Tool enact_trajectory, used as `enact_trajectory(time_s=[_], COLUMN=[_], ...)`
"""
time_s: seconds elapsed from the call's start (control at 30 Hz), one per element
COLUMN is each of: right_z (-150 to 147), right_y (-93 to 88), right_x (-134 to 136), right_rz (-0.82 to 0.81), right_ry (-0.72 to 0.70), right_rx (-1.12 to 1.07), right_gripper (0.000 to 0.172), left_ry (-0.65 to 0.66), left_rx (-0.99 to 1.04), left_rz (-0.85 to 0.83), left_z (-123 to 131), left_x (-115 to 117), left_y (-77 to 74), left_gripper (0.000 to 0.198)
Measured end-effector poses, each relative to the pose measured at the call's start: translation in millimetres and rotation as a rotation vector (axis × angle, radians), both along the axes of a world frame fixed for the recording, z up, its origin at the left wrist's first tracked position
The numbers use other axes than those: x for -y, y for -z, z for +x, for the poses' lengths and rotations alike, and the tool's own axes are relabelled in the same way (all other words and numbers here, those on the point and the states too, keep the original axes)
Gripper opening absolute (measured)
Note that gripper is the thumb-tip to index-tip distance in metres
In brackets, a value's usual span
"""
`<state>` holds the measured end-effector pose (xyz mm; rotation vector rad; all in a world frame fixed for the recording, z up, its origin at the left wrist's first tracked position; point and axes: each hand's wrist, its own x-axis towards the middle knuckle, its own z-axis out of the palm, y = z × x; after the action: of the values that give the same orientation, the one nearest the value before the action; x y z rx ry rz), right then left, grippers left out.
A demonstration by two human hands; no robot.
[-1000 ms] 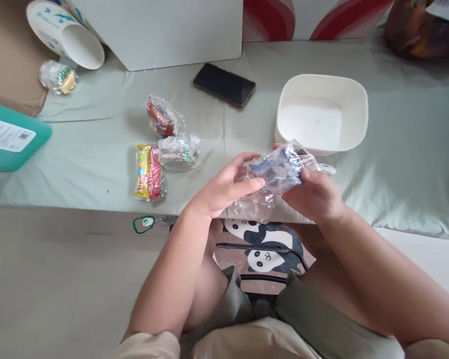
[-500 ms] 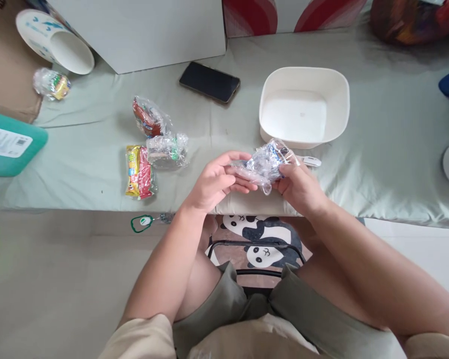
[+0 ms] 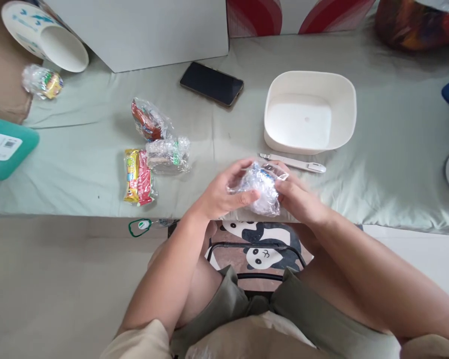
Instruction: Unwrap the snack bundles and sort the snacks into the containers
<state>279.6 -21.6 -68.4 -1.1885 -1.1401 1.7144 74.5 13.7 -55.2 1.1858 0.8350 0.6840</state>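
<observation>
Both of my hands hold one clear plastic packet (image 3: 261, 188) with blue and white contents, just above the near edge of the green-sheeted surface (image 3: 217, 134). My left hand (image 3: 224, 192) grips its left side, thumb on the front. My right hand (image 3: 297, 198) pinches its right side. Behind the packet lies a thin white tool (image 3: 294, 163), and beyond that stands an empty white rectangular bowl (image 3: 310, 112).
Three wrapped snack packets (image 3: 151, 149) lie to the left, a fourth (image 3: 42, 82) at far left near a tipped paper cup (image 3: 45, 37). A black phone (image 3: 211, 84) lies behind. A teal box (image 3: 3, 147) sits at the left edge. A panda-print seat shows below.
The packet has been crumpled smaller and brought lower toward the near edge. The white tool behind it, partly hidden before, now shows in full.
</observation>
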Motion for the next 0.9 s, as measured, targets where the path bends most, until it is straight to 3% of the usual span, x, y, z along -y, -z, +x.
enact_trajectory(time_s=[0.1,0.27,0.37,0.43,0.53,0.63,0.73,0.9], right_z=[1,20,30,33,33,32,28,9], right_y=[-9.7,-18.0,-9.9,-3.2,3.7,4.7,-1.1,-17.9], right_x=[3,8,10,11,10,8,8,14], right_rz=[0.102,0.497,0.640,0.649,0.642,0.692,0.664,0.265], right_ry=[-0.011,0.164,0.147,0.101,0.091,0.075,0.108,0.166], right_rx=[0.180,0.902,1.215,1.344,1.443,1.348,1.047,0.378], right_gripper=[0.036,0.012,0.022,0.032,0.032,0.027,0.025,0.019], left_ry=[0.023,-0.372,-0.505,-0.521,-0.535,-0.524,-0.489,-0.426], left_rx=[0.101,0.099,0.088,0.091,0.130,0.150,0.133,0.054], left_rz=[-0.168,-0.224,-0.197,-0.168,-0.094,-0.060,-0.046,0.091], left_z=[5,6,4,4,5,8,9,10], left_x=[2,-1,-5,-7,-10,-12,-12,-9], left_y=[-2.1,6.5,12.9,16.8,21.3,22.9,23.3,30.4], left_gripper=[0.046,0.054,0.059,0.059,0.064,0.057,0.052,0.050])
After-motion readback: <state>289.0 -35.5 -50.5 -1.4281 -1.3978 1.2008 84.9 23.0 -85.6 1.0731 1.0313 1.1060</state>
